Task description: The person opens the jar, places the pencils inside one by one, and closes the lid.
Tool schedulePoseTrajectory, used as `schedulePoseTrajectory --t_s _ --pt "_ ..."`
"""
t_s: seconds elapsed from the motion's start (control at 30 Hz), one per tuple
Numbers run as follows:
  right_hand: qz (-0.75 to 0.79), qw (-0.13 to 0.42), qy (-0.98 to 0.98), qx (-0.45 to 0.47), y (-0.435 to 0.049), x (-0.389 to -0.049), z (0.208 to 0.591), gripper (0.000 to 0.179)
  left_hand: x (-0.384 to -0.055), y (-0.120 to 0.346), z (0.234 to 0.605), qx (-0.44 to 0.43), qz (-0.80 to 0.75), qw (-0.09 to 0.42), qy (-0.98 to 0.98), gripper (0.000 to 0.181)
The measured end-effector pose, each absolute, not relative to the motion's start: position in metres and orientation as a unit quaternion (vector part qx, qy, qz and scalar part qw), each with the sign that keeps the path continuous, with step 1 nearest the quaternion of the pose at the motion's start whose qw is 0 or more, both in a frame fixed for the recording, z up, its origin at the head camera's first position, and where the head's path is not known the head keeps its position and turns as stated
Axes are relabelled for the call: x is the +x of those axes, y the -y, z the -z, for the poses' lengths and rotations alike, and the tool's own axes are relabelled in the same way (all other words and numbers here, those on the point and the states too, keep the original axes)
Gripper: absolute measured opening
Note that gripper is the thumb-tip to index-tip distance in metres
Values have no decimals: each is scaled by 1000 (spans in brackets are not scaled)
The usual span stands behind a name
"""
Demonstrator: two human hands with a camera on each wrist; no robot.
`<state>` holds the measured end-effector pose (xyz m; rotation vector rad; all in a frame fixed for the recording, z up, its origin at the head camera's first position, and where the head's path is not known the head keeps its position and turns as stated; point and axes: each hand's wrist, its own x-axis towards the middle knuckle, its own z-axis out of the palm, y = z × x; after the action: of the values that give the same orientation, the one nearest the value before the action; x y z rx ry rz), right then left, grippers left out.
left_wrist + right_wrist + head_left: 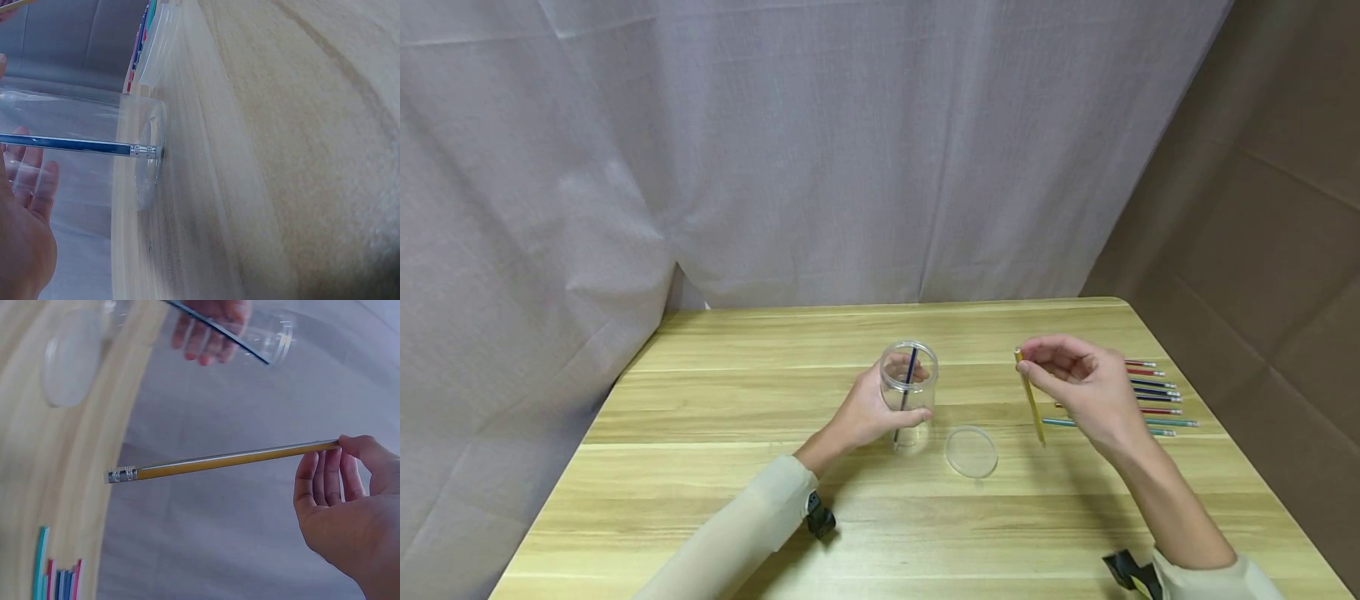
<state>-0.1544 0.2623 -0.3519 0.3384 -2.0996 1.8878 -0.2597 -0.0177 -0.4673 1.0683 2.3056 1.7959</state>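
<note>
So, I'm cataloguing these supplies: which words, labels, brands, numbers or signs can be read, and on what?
No text can be read in any view.
Slim yellow pencil in the right hand: no print made out.
Dark-blue pencil inside the clear cylindrical jar: none made out.
Clear round lid: none seen.
Red, dark-blue and teal pencils: too small to tell.

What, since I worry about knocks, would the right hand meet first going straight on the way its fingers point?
Likely the clear jar in the left hand; depth is unclear, so the right hand might pass above it.
</note>
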Motion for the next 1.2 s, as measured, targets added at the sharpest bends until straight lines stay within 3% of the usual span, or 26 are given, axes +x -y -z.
schedulePoseTrajectory --t_s 0.67,1.2 --pt "-749 220 603 164 -217 -159 288 22 -260 17 469 343 -580 8 -739 65" --pt "-795 250 507 219 -189 -178 263 23 -260 17 468 342 -580 6 -739 64"
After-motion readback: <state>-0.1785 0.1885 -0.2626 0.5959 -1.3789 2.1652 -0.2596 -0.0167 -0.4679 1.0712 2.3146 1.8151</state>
